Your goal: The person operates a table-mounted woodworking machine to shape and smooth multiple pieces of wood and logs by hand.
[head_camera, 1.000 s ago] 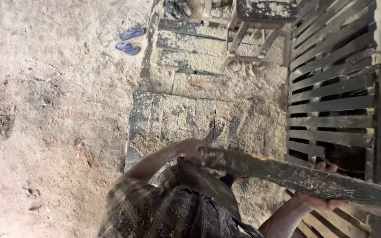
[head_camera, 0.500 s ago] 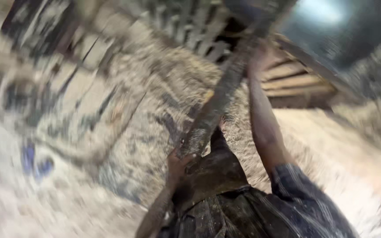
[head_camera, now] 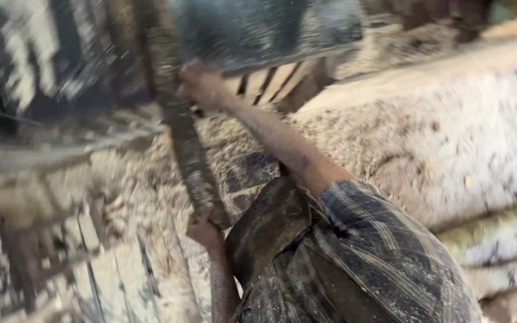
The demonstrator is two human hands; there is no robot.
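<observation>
The left hand (head_camera: pixel 203 230) has its fingers closed on the lower end of a long rough plank (head_camera: pixel 181 128) — it slants up over the sawdust-covered floor (head_camera: pixel 426 137). The right hand (head_camera: pixel 201 84) grips it higher up, fingers wrapped around. The plank looks stiff, heavy and splintery — best held at two well-spaced points.

frame blurred by motion. long rough plank (head_camera: pixel 181 137) runs from the left hand (head_camera: pixel 206 230) up to the right hand (head_camera: pixel 201 87), cutting across the middle. dark flat slab (head_camera: pixel 264 30) hangs just above the right hand, closing room overhead. slatted wooden frame (head_camera: pixel 270 84) sits behind it. sawdust-covered ground (head_camera: pixel 450 131) to the right lies open. left side is crowded with boards (head_camera: pixel 61 257).
</observation>
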